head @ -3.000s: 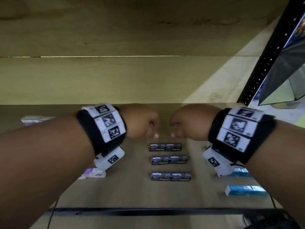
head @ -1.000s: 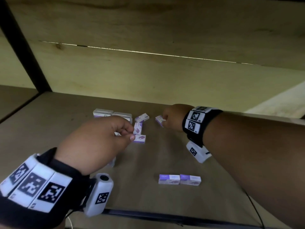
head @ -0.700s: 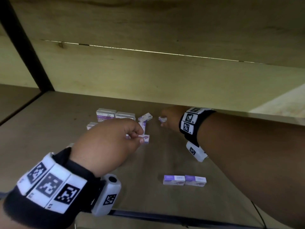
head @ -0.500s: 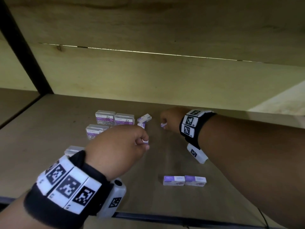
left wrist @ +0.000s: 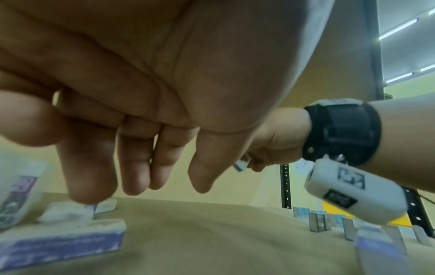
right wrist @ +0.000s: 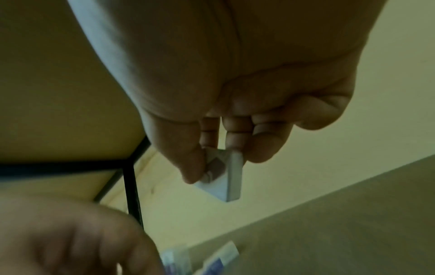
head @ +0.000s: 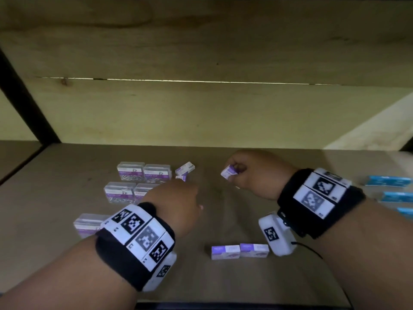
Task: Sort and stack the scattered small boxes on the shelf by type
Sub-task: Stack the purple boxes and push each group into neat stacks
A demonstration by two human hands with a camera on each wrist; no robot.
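Held box: small purple-white box [head: 228, 172], lifted off shelf [head: 67, 175], tilted, one corner pointing down (clear in R wrist view [right wrist: 222, 178]).
R hand: right hand [head: 252, 175] pinches that box, thumb on one face, fingers curled on the opposite face.
L hand: left hand [head: 176, 204] hangs over the shelf w/ fingers [left wrist: 134, 167] pointing down, loosely bent, nothing held; fingertips just above loose purple boxes [left wrist: 68, 214], contact can't tell.
Loose boxes: two more small purple ones [head: 184, 171] lie askew beyond the L hand.
Sorted pair: two purple-white boxes [head: 240, 251] side by side, touching, near front edge.
Clear cases: plastic cases [head: 144, 173] in rows at left, purple label reads approx "PAPER CLIP".
Blue boxes: blue boxes [head: 390, 181] at far right, text too blurred.
Held box writing: unreadable.
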